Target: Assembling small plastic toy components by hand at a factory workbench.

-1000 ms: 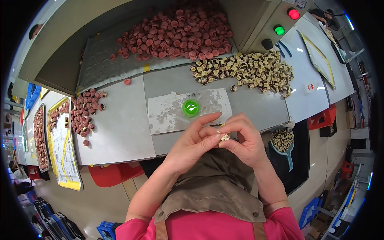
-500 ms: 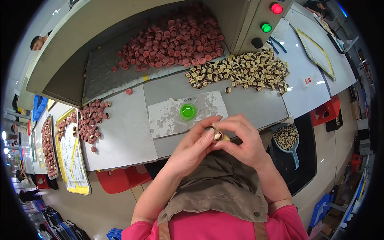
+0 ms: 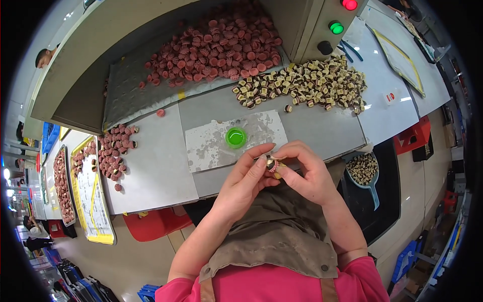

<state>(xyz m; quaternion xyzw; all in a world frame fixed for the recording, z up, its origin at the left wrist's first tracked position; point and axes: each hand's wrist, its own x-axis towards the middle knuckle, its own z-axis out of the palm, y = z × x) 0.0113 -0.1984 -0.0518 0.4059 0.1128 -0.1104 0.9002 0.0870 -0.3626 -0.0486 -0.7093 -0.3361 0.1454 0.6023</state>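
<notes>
Between the fingertips of my left hand (image 3: 239, 185) and my right hand (image 3: 309, 176) is a small dark, cream and pink piece (image 3: 272, 165). Both hands are closed on it, just in front of the bench's near edge; fingers hide part of it. A small round cup of bright green (image 3: 235, 137) stands beyond them on a stained white board (image 3: 206, 151). Farther back, a large heap of red, raspberry-shaped caps (image 3: 216, 53) lies on a grey sheet. To its right is a pile of small cream-and-dark pieces (image 3: 307, 85).
Red-capped pieces (image 3: 114, 153) lie at the left, beside a yellow-edged tray (image 3: 93, 211). A blue scoop (image 3: 363, 170) full of cream-and-dark pieces rests in a black tub at the right. Blue-handled pliers (image 3: 350, 50) lie near the machine's post. One red cap (image 3: 160, 112) sits alone.
My fingers have turned the small piece, so its dark-and-cream side and pink edge now show more. My right hand has shifted slightly. The view has moved a little.
</notes>
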